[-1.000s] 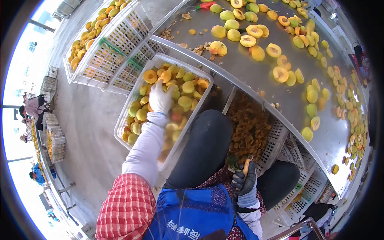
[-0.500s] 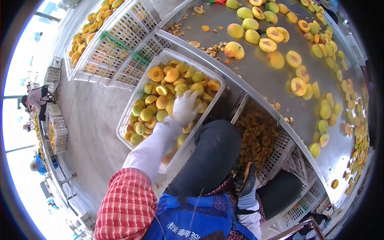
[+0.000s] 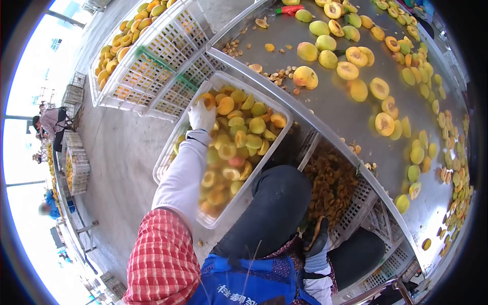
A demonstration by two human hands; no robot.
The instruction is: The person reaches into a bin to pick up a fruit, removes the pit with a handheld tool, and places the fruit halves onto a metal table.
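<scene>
The peach half (image 3: 207, 99) in play is orange-yellow, cut side up with a darker hollow where the pit was, sitting at the far left corner of the clear plastic bin (image 3: 168, 157). The left hand (image 3: 202, 116), in a white glove and long white sleeve, has its grip curled around that half, fingertips pinching it from below.

Going left to right: way out at the left edge there are stacked crates (image 3: 76, 165) on the concrete floor, and other people by them, too small to make out much. Next come the white lattice crates (image 3: 152, 66), the far one packed with whole yellow-green peaches. Then the clear bin, loaded with halved peaches, mostly yellow and orange, a couple reddish, lying at all angles. It sits right against the person's dark-trousered knee (image 3: 274, 203).

Right of the knee is a white slotted crate (image 3: 356, 203) full of brown peach pits (image 3: 330, 183), tucked under the edge of the metal surface (image 3: 325, 107). The right hand (image 3: 316, 239), in a dark glove, rests at the near rim of that crate, grip closed on what looks like a small knife with a pale wooden handle (image 3: 315, 230), though it's mostly hidden.

The surface itself is scattered with whole and halved peaches (image 3: 356, 56), plus loose pits (image 3: 279, 75) near its left rim.
</scene>
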